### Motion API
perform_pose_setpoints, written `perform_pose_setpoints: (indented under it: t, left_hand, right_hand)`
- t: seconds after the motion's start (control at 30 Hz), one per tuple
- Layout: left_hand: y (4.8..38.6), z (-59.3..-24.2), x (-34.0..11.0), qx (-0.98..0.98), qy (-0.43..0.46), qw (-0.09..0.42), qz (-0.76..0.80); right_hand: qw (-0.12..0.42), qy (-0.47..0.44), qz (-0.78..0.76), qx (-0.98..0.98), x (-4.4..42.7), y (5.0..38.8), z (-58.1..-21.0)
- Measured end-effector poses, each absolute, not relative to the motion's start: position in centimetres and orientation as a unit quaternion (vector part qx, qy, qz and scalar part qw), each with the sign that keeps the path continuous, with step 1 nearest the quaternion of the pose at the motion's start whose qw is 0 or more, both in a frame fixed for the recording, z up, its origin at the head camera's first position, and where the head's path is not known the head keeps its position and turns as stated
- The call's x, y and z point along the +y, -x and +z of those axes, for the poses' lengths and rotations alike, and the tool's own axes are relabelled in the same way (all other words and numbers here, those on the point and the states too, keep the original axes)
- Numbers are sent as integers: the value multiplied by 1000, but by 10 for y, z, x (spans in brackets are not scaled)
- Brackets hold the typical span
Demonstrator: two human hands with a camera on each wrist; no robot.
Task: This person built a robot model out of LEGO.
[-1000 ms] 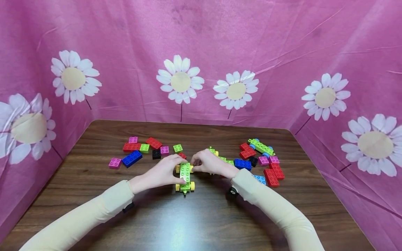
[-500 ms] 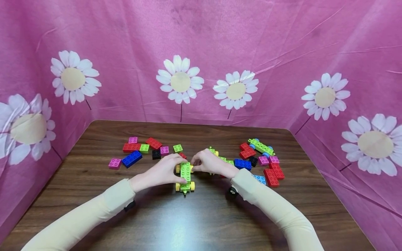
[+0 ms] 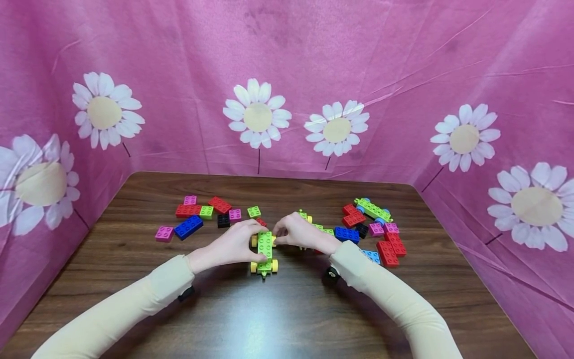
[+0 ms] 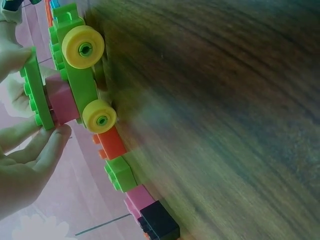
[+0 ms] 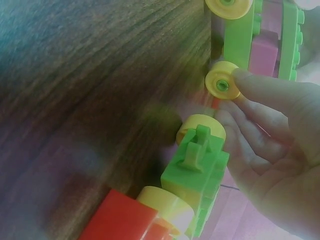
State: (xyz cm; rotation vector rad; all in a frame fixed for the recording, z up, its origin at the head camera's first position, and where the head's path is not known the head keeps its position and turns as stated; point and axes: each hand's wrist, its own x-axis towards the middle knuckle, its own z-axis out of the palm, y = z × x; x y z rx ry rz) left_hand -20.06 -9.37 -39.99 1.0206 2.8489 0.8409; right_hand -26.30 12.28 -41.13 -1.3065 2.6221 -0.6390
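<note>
My left hand grips a long lime-green plate between thumb and fingers. Pink brick shows under the plate, above a lime-green wheeled car base with yellow wheels. The car stands on the table in the middle of the head view, its hitch toward me. At its far right wheel, my right hand pinches with thumb and fingers. A second lime-green wheeled base, also yellow-wheeled, stands just beyond the right hand, which partly hides it in the head view.
Loose bricks lie at the left, among them a blue brick and a black one. On the right are a blue brick, red bricks and a blue-wheeled green base. Pink cloth walls the table.
My left hand and the green plate have shifted very slightly up and right in the head view. The right hand keeps its hold on the wheel, and the loose bricks have not moved.
</note>
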Motion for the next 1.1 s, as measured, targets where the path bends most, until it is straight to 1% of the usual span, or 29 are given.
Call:
perform_pose_setpoints:
  t: [0.27, 0.57, 0.83, 1.1]
  left_hand:
    - [201, -401, -96, 904, -333, -8, 268]
    - [203, -399, -95, 905, -333, 10, 264]
    - [205, -395, -94, 902, -348, 6, 255]
    - [208, -397, -96, 898, -357, 12, 258]
  right_hand:
    - [65, 440, -211, 871, 122, 262, -411]
    - [68, 433, -214, 873, 122, 264, -413]
    - [70, 432, -212, 874, 122, 264, -412]
    - [75, 428, -210, 876, 123, 265, -411]
